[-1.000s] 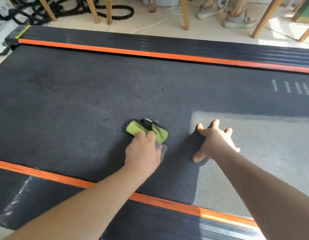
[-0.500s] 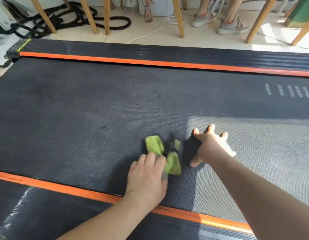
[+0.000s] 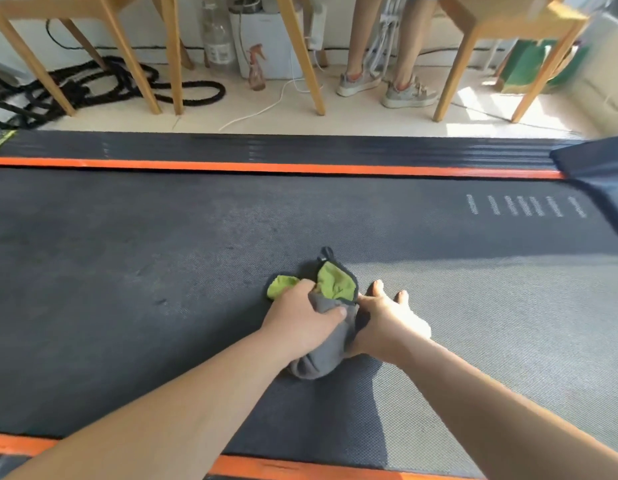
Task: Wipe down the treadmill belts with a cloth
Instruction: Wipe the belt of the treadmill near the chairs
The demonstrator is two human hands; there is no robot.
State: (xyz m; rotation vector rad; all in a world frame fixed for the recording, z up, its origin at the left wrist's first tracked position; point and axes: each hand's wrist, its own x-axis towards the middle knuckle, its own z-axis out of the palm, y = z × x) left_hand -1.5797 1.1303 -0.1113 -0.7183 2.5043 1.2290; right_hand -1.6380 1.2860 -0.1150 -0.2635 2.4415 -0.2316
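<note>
Grey-green cloth (image 3: 335,287), frame centre: left hand (image 3: 300,318) grips it; right hand (image 3: 387,320) flat, fingers straight, on belt (image 3: 162,244). Best pressed evenly, strokes overlapping.

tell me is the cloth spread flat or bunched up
Bunched up: the cloth is a crumpled heap of grey folds and green patches, gripped by the left hand.

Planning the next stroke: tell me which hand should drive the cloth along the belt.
Left. The left hand grips the bunched grey-and-green cloth on the dark textured treadmill belt; the right hand lies flat beside it, fingers spread, likely bracing.
</note>
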